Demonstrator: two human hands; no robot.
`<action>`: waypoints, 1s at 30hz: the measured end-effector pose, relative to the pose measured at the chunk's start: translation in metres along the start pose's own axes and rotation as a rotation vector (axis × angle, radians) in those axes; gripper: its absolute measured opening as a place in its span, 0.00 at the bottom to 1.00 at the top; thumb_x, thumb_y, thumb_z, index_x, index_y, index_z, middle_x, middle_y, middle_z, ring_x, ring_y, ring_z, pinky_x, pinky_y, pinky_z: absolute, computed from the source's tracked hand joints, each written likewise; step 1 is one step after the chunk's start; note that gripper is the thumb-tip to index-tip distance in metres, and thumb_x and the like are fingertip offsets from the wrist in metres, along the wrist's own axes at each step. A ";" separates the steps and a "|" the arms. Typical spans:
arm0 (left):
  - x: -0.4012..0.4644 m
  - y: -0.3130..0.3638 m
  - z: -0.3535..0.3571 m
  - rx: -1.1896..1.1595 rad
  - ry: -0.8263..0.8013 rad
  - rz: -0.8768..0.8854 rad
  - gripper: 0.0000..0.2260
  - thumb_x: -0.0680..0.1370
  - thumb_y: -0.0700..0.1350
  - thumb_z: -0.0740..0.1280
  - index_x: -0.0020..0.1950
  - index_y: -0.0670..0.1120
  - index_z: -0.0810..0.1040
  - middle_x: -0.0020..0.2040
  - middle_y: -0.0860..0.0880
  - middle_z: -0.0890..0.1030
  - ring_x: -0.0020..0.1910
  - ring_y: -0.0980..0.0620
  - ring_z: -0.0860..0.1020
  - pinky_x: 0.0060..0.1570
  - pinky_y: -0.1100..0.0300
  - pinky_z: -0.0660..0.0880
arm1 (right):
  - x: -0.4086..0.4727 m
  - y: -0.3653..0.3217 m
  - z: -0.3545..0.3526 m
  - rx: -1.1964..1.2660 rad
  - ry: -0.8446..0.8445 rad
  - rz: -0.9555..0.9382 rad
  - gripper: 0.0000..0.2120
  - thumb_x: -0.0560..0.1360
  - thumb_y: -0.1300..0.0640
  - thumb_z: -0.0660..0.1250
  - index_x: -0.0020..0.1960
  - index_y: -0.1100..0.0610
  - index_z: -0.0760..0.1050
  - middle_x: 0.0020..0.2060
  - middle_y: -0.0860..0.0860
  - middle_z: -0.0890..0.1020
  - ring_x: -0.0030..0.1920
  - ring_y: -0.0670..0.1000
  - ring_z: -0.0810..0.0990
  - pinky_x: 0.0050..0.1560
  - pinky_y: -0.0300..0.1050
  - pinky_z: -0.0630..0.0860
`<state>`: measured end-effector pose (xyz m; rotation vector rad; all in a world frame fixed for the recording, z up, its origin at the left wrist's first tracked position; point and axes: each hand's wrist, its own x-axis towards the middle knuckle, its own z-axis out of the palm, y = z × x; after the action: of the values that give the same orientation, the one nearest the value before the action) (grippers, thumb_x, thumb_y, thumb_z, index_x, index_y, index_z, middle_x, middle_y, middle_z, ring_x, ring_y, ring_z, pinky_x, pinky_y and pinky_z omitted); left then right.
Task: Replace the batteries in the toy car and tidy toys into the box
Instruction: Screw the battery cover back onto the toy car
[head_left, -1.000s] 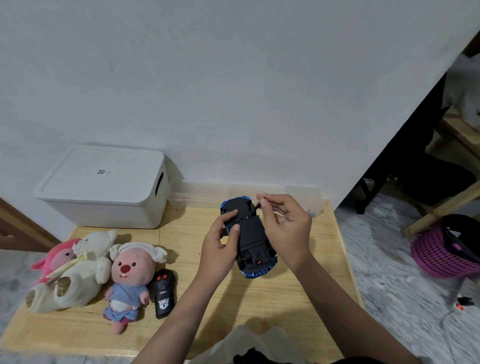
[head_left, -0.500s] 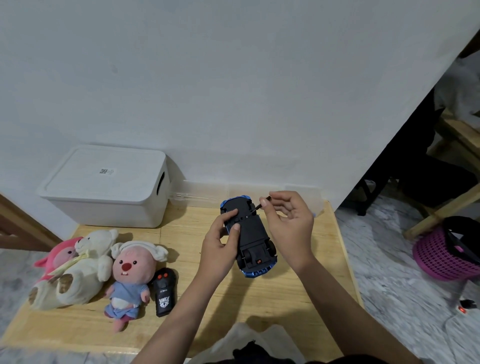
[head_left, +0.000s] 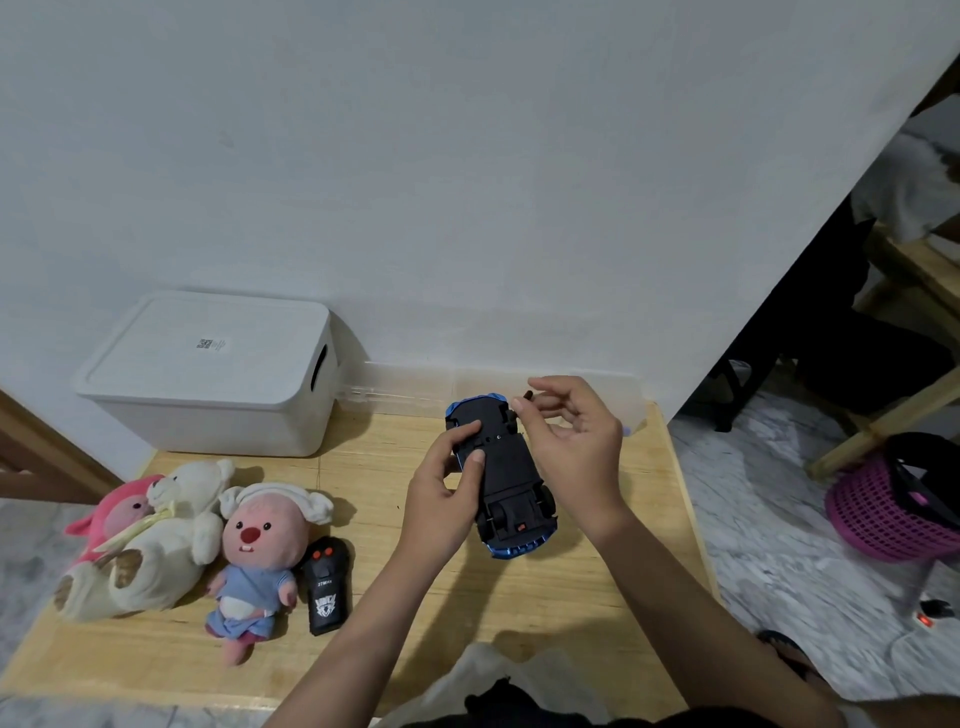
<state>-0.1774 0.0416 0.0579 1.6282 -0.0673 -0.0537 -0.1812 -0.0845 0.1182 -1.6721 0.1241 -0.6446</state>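
Battery step in hand: toy car (head_left: 506, 467) belly-up above the counter (head_left: 363, 467), left hand (head_left: 447, 499) fingers clamped on its chassis, right hand (head_left: 571, 441) pinching a small dark tool (head_left: 529, 396) at the underside; next, likely freeing the cover.

Bare forearms, unsleeved, ringless hands (head_left: 519, 467)

A single head-worn wide-angle view looks forward and down from above and behind the hands, close enough that both forearms run in from the bottom edge. The grip on the car (head_left: 501, 473) sits just right of centre; the wall (head_left: 467, 182) beyond it fills the upper half.
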 end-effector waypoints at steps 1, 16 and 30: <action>0.000 0.000 0.001 0.000 -0.004 -0.002 0.12 0.79 0.42 0.64 0.58 0.58 0.76 0.51 0.54 0.80 0.49 0.51 0.78 0.43 0.54 0.81 | 0.001 0.000 0.000 -0.004 0.001 0.000 0.13 0.69 0.66 0.74 0.42 0.49 0.78 0.35 0.48 0.81 0.38 0.44 0.79 0.39 0.33 0.77; 0.005 -0.003 0.001 -0.002 -0.007 0.000 0.12 0.79 0.41 0.64 0.58 0.57 0.76 0.51 0.53 0.80 0.48 0.53 0.78 0.41 0.60 0.79 | 0.004 0.008 -0.007 -0.063 -0.051 -0.086 0.09 0.72 0.68 0.70 0.48 0.56 0.82 0.44 0.50 0.83 0.47 0.44 0.82 0.46 0.38 0.80; 0.006 -0.010 -0.001 0.011 -0.018 -0.008 0.14 0.79 0.44 0.64 0.57 0.63 0.76 0.51 0.51 0.81 0.49 0.45 0.79 0.45 0.40 0.79 | 0.004 0.011 -0.006 -0.057 -0.113 -0.027 0.12 0.72 0.68 0.70 0.50 0.53 0.82 0.45 0.49 0.84 0.48 0.43 0.83 0.51 0.38 0.79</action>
<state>-0.1715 0.0424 0.0476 1.6393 -0.0748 -0.0743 -0.1784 -0.0940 0.1098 -1.7637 0.0393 -0.5697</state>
